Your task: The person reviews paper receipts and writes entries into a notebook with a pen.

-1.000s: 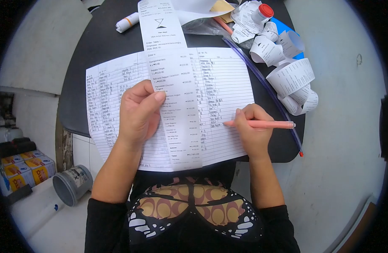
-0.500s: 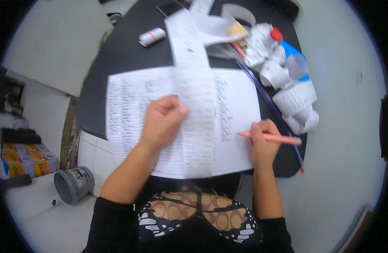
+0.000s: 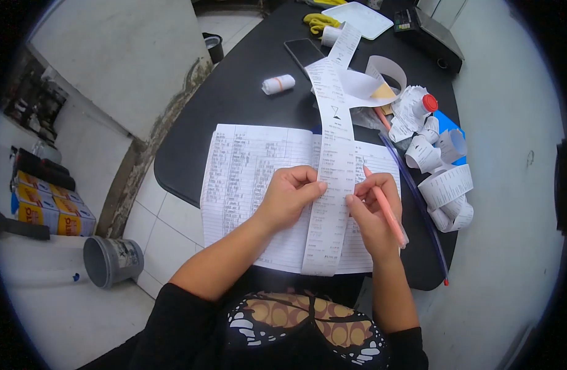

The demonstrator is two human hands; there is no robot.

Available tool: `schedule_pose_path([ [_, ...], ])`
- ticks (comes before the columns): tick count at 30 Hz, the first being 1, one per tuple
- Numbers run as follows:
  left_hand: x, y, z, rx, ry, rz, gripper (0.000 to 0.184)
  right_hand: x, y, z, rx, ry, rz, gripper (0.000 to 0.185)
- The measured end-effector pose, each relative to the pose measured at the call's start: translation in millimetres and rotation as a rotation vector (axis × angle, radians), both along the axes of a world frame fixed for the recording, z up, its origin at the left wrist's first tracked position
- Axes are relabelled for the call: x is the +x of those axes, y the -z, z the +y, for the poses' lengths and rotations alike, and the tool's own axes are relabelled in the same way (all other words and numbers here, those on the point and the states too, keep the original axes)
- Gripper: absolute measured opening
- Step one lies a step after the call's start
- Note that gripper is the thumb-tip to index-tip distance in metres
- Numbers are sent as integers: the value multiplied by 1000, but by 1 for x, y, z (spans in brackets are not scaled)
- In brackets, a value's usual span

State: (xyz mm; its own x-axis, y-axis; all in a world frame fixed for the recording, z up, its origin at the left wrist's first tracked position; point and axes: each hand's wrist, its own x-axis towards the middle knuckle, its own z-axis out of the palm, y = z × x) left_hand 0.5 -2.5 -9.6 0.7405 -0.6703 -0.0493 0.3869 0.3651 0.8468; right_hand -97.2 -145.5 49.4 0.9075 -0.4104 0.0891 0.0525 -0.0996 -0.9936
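Observation:
A long printed receipt strip (image 3: 334, 148) lies over the open lined notebook (image 3: 234, 185), whose pages carry handwritten columns. My left hand (image 3: 291, 196) pinches the strip's left edge between thumb and fingers. At the strip's right edge is my right hand (image 3: 377, 213), with its thumb at the paper and a pink pen (image 3: 387, 213) held in its fingers, tip pointing up and away from me. The strip's upper part runs beyond the notebook toward the far side of the black table.
Curled receipts (image 3: 447, 185) and a red-capped container (image 3: 429, 103) are at the right. Farther back are a rolled paper (image 3: 278, 84), a phone (image 3: 303, 54), yellow gloves (image 3: 320, 23), a white tray (image 3: 360, 20) and a black scale (image 3: 428, 37). A grey bucket (image 3: 113, 261) is at lower left.
The view has shifted, showing more of the table's far side. My right hand has moved from the right page to the strip's edge, and the pen has turned to point away from me.

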Motion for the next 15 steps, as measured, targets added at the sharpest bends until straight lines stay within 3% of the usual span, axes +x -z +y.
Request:
schedule_pose_path([
  [2, -2, -2, -1, 5, -24, -2, 10, 3, 3, 1, -84, 6, 9, 24],
  [6, 1, 2, 0, 20, -27, 45, 16, 6, 1, 7, -10, 54, -6, 25],
  [9, -3, -8, -2, -160, -43, 160, 21, 8, 3, 7, -28, 69, -37, 25],
  [15, -5, -14, -1, -185, -46, 163, 22, 10, 4, 8, -15, 80, -55, 25],
])
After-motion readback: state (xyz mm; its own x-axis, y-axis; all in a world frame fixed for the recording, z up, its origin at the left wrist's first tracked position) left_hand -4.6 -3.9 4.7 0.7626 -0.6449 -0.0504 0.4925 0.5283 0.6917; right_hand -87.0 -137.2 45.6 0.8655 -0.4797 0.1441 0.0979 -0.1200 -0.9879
